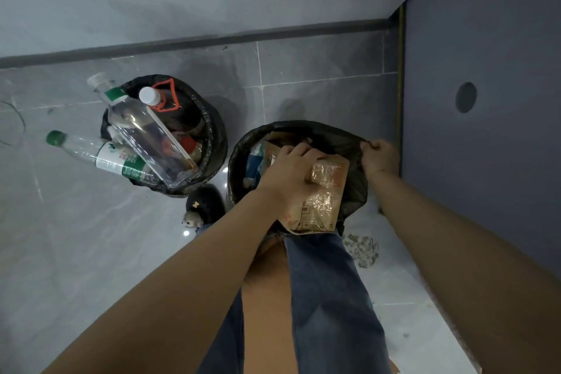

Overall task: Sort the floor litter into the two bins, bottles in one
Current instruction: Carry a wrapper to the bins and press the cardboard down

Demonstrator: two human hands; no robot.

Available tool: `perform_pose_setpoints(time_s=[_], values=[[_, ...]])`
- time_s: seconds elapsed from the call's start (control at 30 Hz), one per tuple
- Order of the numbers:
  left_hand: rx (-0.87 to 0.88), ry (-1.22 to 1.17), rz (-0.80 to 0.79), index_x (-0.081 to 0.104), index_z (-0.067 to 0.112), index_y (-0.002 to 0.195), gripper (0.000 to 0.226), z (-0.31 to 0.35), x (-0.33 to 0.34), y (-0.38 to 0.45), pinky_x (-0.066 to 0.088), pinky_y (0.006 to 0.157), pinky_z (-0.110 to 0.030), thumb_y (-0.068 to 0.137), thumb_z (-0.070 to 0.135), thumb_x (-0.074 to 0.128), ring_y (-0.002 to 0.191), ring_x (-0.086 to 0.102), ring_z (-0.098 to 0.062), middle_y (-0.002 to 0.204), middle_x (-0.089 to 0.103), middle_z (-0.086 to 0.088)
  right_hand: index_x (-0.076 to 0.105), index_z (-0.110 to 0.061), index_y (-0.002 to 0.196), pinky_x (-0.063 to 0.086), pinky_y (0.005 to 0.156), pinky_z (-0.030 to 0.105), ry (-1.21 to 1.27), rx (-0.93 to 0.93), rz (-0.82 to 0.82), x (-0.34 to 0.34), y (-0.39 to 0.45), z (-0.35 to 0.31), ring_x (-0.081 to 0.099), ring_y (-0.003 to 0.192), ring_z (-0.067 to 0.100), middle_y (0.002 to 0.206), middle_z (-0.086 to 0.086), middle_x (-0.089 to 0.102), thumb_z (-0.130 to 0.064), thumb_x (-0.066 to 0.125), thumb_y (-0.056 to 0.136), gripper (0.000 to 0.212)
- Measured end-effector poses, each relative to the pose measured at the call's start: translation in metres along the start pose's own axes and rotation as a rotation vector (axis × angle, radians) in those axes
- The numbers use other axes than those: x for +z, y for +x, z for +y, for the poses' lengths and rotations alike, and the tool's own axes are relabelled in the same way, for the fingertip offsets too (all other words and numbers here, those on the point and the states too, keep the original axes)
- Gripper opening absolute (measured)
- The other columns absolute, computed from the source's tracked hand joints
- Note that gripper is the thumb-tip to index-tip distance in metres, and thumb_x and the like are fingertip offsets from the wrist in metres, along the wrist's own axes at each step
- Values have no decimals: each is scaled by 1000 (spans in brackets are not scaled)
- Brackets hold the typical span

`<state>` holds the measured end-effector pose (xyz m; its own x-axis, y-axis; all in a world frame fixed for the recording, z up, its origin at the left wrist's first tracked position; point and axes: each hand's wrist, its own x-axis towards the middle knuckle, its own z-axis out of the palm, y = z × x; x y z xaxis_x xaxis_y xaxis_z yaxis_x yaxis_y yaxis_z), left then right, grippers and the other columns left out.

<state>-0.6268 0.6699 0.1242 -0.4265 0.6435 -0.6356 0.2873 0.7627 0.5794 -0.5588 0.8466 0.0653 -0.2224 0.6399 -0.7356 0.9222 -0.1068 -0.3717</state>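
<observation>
A downward view from a person's head shows a grey tiled floor point(91, 237) with a pale wall along its far edge. At the far left edge of the floor lies a thin curved wire point(18, 121), only partly visible. Next comes the left bin point(217, 146), lined with a black bag and crammed with bottles. A large clear square bottle with a white cap point(151, 136) leans across its mouth. A clear bottle with a green cap and green label point(100, 155) pokes out over its left rim. A third clear bottle point(104, 89) sticks up at the far-left rim. An orange plastic handle point(167, 96) shows at the back.

Just in front of that bin, on the floor, is a black slipper with a small furry animal face point(202, 208).

To the right stands the right bin point(236, 167), also lined with a black bag and holding paper and wrappers. The left hand point(291, 173) is closed around a brown paper bag with a clear crinkled window point(323, 200), holding it over the bin's near rim. The right hand point(378, 155) pinches the black bag liner point(343, 136) at the bin's far right rim. The two hands are apart. Below them are the person's blue denim legs point(321, 297).

A small scatter of grey debris point(362, 247) lies on the floor near the right bin. At the right edge stands a dark grey panel with a round hole point(466, 97).
</observation>
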Motion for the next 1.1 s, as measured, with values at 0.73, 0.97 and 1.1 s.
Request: perform_pose_setpoints(time_s=[0.73,0.97,1.1], values=[[-131,-222,15,51,26,137,44,21,-35,-9,7,120,-44,93,28,53,147,4,-23,160,14,-2,55,-32,124,43,103,46,286,77,-117,24,-166,18,53,116,21,129,2,55,-37,47,75,50],[-412,-878,352,64,17,118,29,-20,-64,-52,44,97,-25,94,12,50,113,54,-14,130,56,-4,57,-23,119,42,104,49,91,-13,-58,35,-158,13,49,122,22,139,8,45,-41,50,78,45],[-589,-1242,446,66,15,112,24,-62,-67,-102,54,76,-15,95,8,49,94,61,-8,105,65,1,61,-24,96,45,101,50,113,-37,-48,45,-170,5,55,112,22,130,12,54,-39,48,75,29]])
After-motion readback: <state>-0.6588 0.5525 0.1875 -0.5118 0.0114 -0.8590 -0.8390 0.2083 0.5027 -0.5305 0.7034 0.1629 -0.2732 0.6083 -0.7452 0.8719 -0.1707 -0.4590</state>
